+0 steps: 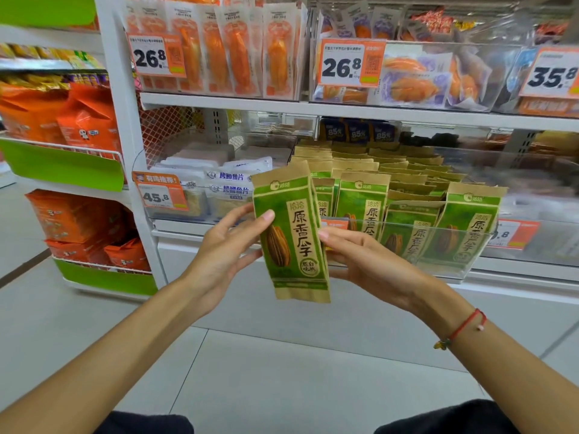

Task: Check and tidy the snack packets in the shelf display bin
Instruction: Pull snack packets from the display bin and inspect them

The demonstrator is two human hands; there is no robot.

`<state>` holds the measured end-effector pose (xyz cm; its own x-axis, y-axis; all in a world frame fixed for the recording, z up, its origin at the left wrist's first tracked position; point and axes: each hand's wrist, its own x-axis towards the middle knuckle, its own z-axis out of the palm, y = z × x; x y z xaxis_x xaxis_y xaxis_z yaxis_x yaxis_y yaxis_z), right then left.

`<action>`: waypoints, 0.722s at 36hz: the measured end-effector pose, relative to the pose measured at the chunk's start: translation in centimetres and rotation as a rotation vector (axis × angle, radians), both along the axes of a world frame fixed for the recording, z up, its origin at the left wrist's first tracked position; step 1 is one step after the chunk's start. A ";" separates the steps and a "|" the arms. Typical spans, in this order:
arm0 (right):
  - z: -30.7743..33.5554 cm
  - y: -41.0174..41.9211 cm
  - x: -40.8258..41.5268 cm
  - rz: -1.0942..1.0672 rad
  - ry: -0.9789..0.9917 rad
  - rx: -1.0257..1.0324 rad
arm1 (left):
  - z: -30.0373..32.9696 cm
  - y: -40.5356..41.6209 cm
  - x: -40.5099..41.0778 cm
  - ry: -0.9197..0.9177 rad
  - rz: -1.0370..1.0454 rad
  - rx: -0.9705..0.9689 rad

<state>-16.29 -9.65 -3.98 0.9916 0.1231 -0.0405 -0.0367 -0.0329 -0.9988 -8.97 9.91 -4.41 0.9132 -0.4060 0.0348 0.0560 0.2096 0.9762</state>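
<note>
Head view: we stand at a white shelf unit, and we take the clear bin on its lower tier as our landmark. Above the bin, the upper tier holds orange pkts w/ two price tags reading 26.8. Left of the bin sits another clear bin w/ white fish pkts and a 45.8 tag. Far left of the bin, a green rack carries orange bags. Inside the bin, rows of green-and-kraft seed pkts stand upright, front ones leaning a bit, tops of the back rows showing behind.

Just in front of the bin's left end, outside it, our hands hold up a small stack of the same pkts, roughly upright, tilted slightly. Left hand grips the stack's left edge, thumb on the front face, other fingers behind. Right hand holds the right edge, fingers curled round it. A red string bracelet sits on the right wrist, below the bin.
</note>
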 end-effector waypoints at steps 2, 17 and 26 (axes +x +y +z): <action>0.0 0.2 0.0 -0.039 -0.014 -0.062 | 0.0 0.0 -0.1 -0.027 0.024 -0.001; 0.0 0.6 0.4 -0.494 -0.463 -0.362 | -0.1 -2.2 0.7 -0.333 0.171 0.073; 2.6 -1.4 -0.1 -0.927 -0.750 -0.217 | 2.4 -5.4 6.9 -0.814 0.256 0.646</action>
